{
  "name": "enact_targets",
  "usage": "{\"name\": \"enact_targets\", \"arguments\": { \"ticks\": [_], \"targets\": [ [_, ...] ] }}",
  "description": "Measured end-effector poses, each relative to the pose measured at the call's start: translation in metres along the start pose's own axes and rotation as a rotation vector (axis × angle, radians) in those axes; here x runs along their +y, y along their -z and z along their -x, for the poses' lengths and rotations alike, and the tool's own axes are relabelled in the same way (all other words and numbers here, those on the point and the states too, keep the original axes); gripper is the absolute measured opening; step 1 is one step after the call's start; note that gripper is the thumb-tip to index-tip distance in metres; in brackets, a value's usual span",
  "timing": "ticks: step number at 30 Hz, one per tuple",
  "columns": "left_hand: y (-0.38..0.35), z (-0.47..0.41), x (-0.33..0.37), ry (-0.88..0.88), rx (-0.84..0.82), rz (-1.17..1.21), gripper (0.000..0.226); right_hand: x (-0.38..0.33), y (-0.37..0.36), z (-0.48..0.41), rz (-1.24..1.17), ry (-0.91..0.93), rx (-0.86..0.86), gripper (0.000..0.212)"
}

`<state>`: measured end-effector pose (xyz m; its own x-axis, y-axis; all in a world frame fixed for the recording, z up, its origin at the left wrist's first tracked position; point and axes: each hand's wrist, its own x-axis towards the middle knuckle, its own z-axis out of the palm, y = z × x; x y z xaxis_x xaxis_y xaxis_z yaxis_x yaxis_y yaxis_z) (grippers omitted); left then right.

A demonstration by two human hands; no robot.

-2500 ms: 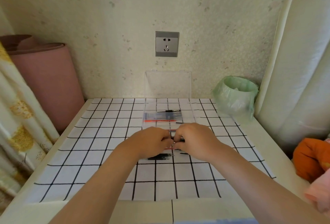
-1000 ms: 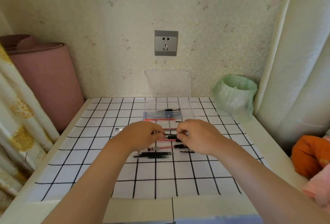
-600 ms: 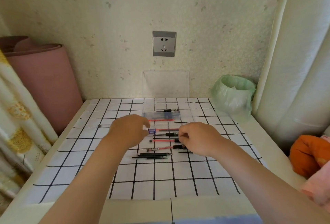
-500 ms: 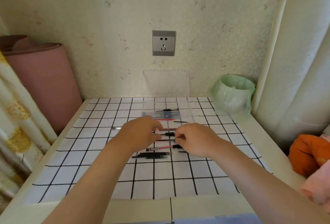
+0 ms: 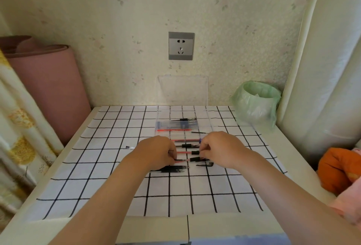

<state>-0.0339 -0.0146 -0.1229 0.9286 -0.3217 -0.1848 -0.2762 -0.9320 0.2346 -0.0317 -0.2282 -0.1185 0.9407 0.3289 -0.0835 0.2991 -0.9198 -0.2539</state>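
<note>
Setting: a white worktop (image 5: 283,147) against a papered wall, with a grid cloth (image 5: 117,186) spread over most of it.
Hands: the left hand (image 5: 156,153) and right hand (image 5: 220,151) are both curled, knuckles up. They seem to pinch opposite ends of a red pen (image 5: 185,160) low over the cloth's middle.
Why so: a grip at both ends suits twisting or pulling the barrel, probably to part or join it.
Layout: more pens (image 5: 187,145) lie parallel just beyond, and black refills (image 5: 172,168) lie nearer, sorted by kind and within reach.
Box (image 5: 209,117): clear, lid upright at the wall, just behind the row.
Room: the near cloth is free for elbows. A bin (image 5: 256,104) crowds the back right corner, and a stray pen (image 5: 130,147) lies left.
</note>
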Motion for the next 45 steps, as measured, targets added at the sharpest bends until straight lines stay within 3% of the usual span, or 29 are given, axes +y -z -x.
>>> {"name": "enact_targets", "arguments": {
  "ticks": [7, 16, 29, 32, 35, 39, 45],
  "targets": [
    [-0.003, 0.001, -0.001, -0.019, -0.014, 0.017, 0.017, 0.008, -0.001, 0.003, -0.041, -0.033, -0.054, 0.016],
    [-0.006, 0.002, 0.002, -0.053, -0.103, 0.001, 0.024, 0.004, -0.008, 0.007, -0.121, 0.062, -0.138, 0.017],
    [-0.005, -0.004, 0.0, -0.018, -0.022, 0.013, 0.022, 0.003, -0.015, 0.002, -0.061, 0.063, -0.149, 0.024],
    [-0.001, -0.006, 0.001, -0.024, 0.051, 0.059, 0.025, 0.001, -0.013, 0.0, -0.088, 0.054, -0.094, 0.022],
    [0.0, -0.006, 0.0, -0.009, 0.119, 0.129, 0.026, 0.001, -0.006, -0.006, -0.13, 0.025, 0.093, 0.012],
    [-0.001, -0.005, -0.006, 0.002, 0.117, 0.189, 0.032, 0.009, 0.001, -0.024, -0.017, -0.022, 0.247, 0.014],
    [-0.005, -0.008, -0.005, -0.018, 0.099, 0.18, 0.029, 0.01, 0.015, -0.067, 0.236, -0.02, 0.163, 0.022]
  ]
}}
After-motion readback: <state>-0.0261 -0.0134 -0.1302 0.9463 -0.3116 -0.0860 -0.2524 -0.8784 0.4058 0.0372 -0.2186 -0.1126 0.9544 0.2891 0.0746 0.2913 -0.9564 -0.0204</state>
